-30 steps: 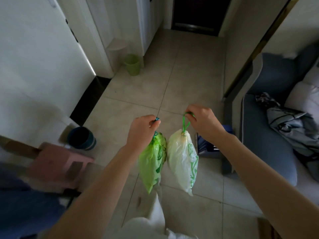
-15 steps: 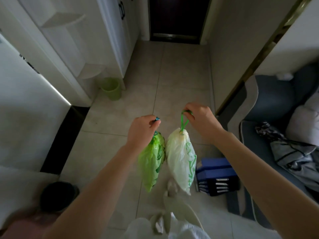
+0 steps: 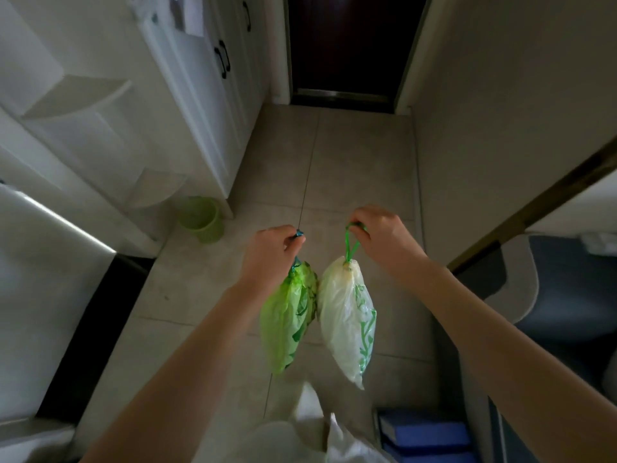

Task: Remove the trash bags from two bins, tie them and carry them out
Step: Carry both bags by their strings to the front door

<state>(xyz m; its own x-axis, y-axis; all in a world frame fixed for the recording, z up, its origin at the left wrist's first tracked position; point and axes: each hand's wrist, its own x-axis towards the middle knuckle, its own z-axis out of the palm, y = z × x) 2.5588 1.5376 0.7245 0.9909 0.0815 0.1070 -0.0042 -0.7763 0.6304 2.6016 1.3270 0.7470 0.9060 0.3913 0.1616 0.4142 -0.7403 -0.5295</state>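
My left hand (image 3: 268, 253) is closed on the drawstring of a tied green trash bag (image 3: 287, 320), which hangs below it. My right hand (image 3: 382, 237) pinches the green drawstring loop of a tied white trash bag (image 3: 347, 319) with a green print. The two bags dangle side by side, touching, above the tiled floor. A small green bin (image 3: 202, 218) stands on the floor at the left, beside the white cabinet, with no bag visible in it.
A dark door (image 3: 347, 45) closes the far end of the narrow tiled hallway. White cabinets (image 3: 207, 78) line the left wall. A grey sofa (image 3: 564, 305) sits at the right. Blue boxes (image 3: 427, 436) lie on the floor near my feet.
The view has advanced down the hallway: the door and green bin are nearer, the dark bin and pink stool have dropped out of sight. Both hands keep the same hold on the bags.
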